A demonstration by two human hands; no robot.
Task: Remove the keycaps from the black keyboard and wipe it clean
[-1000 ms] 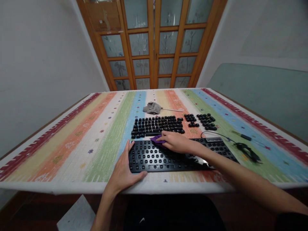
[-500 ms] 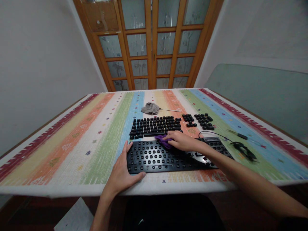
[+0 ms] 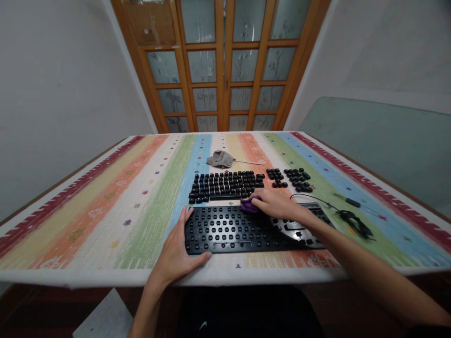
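Observation:
A black keyboard base (image 3: 218,230) with its keycaps off lies near the table's front edge. My left hand (image 3: 178,244) grips its left end, thumb along the front edge and fingers at the back left corner. In my right hand (image 3: 273,203) is a bunched purple cloth (image 3: 250,204), pressed on the base's back edge right of its middle. My right forearm hides part of the base's right side. Just behind the base, loose black keycaps (image 3: 229,184) are laid out in keyboard order, with smaller groups of keycaps (image 3: 298,179) to the right.
A grey cloth (image 3: 220,159) lies behind the keycaps, beside a thin rod (image 3: 248,163). To the right are a coiled black cable (image 3: 354,223) and a dark-handled screwdriver-like tool (image 3: 352,202). A striped cloth (image 3: 148,206) covers the table; wooden glazed doors (image 3: 225,84) stand beyond.
My right hand has slid the purple cloth a little to the right along the base's back edge. My left hand keeps its hold on the left end.

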